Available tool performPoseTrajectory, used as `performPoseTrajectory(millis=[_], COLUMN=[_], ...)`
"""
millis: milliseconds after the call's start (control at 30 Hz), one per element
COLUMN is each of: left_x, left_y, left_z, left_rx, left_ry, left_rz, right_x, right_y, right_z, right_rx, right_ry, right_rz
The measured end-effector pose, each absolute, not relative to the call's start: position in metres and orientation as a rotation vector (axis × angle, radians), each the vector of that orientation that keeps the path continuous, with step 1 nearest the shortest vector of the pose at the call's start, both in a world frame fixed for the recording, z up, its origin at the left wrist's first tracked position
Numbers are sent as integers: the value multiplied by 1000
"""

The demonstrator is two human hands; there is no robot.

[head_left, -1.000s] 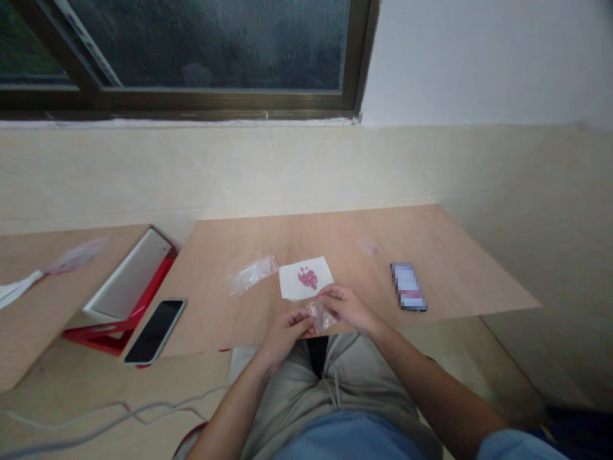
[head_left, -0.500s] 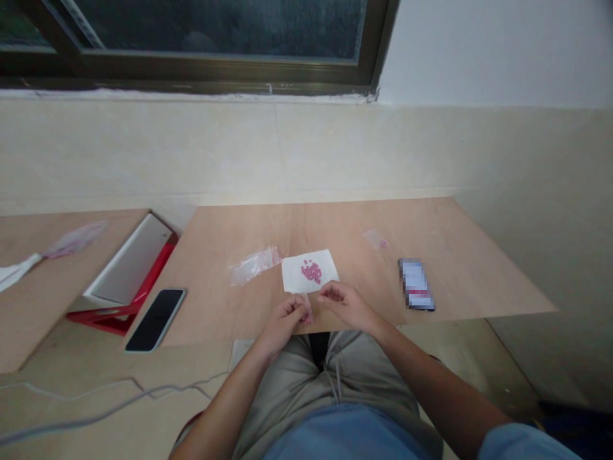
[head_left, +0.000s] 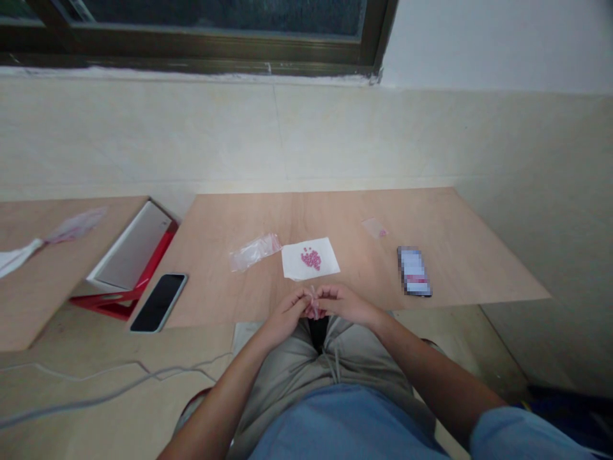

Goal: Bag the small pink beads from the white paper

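Observation:
My left hand (head_left: 292, 310) and my right hand (head_left: 345, 303) meet at the table's front edge, fingers closed on a small clear plastic bag (head_left: 314, 305) between them. The fingers cover most of the bag, so its contents are hard to make out. Just beyond lies a white sheet of paper (head_left: 292, 262) with a heap of small pink beads (head_left: 311, 258) on it. A larger clear plastic bag (head_left: 253, 253) touches the paper's left side. Farther right, another small bag (head_left: 374, 227) lies flat with a little pink at one corner.
A dark-screened phone (head_left: 159, 303) rests at the table's left edge, and a second phone (head_left: 414, 271) lies on the right. Left of the wooden table (head_left: 479, 255), a red and white box (head_left: 129, 259) stands beside another board (head_left: 29, 306). Cables (head_left: 96, 401) run across the floor.
My right hand has come in to the left and now grips the small bag together with my left hand. The camera view has tipped slightly downward.

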State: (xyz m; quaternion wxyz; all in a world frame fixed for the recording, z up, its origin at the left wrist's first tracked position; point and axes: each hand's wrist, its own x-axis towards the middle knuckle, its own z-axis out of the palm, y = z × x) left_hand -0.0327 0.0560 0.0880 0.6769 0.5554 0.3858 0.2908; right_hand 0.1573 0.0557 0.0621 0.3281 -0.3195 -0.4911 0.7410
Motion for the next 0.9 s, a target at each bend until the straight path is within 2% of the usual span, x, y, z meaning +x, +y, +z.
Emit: performPoseTrajectory(millis=[200, 433, 900], left_x=[-35, -35, -29], left_y=[61, 62, 56], left_z=[83, 76, 79], left_rx=[1315, 1382, 1003], left_ry=[924, 918, 749], left_rz=[691, 662, 659], right_x=[154, 152, 155], right_y=[57, 61, 58], right_z=[58, 56, 60], right_rx=[-833, -883, -806], right_ry=[-1216, -1306, -1130], right_rz=[1972, 1864, 1968])
